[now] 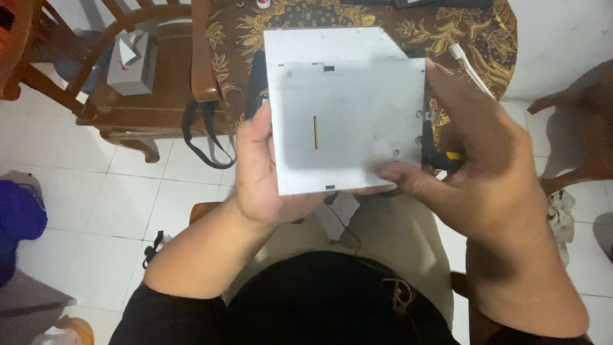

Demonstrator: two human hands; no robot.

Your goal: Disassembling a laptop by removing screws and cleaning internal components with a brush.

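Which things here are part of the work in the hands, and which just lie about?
In hand:
- flat grey metal drive case, gripped by the left hand and the right hand

Lying about:
- grey tissue box on the wooden chair
- black strap
- white cable on the patterned tablecloth
- blue cloth

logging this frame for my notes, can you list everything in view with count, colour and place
metal plate: one, pale grey, flat and square, held up at centre
table: one, brown cloth with gold leaf pattern, top centre
cable: one, white, on the table at right
chair: one, brown wood, upper left
tissue box: one, grey, on the chair seat
strap: one, black, hanging off the chair edge
bundle: one, blue, on the floor far left
floor: white tiles
left hand: grip on the plate's left edge
right hand: grip on the plate's lower right edge
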